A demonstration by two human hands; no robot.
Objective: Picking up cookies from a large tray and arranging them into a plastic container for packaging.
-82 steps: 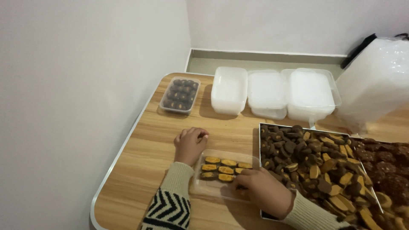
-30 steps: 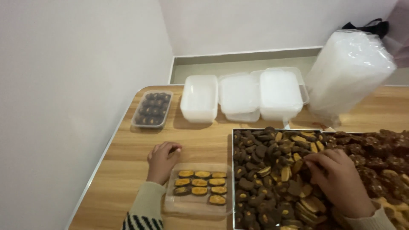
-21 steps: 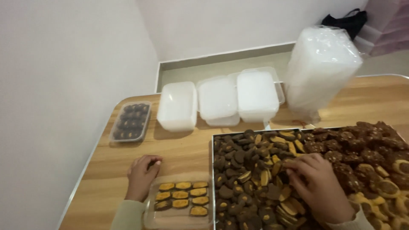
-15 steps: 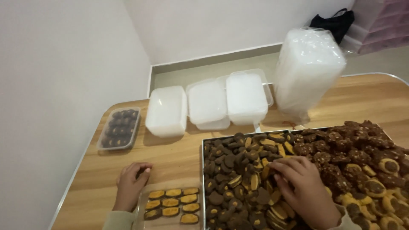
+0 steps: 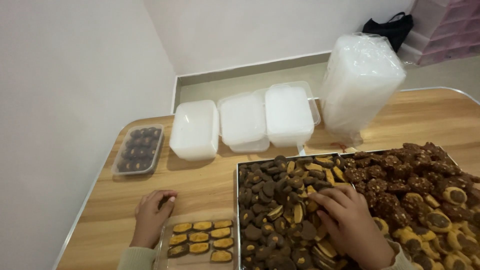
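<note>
Wooden table (image 5: 210,182) carries everything. At far left stands a clear box of dark cookies (image 5: 138,155). Near it, the left hand (image 5: 152,220) rests on the wood with fingers curled inward, holding nothing, just beside the clear tray of orange cookies (image 5: 200,241). Behind are white lidded containers (image 5: 242,122). The right hand (image 5: 350,225) lies on the metal tray (image 5: 237,210), fingers bent narrow among the mixed cookies (image 5: 280,200); whether it grips one, I cannot tell.

Clear tray (image 5: 165,245) w/ orange cookies (image 5: 200,239), table front; metal tray (image 5: 238,172) heaped w/ brown cookies (image 5: 272,200).
</note>
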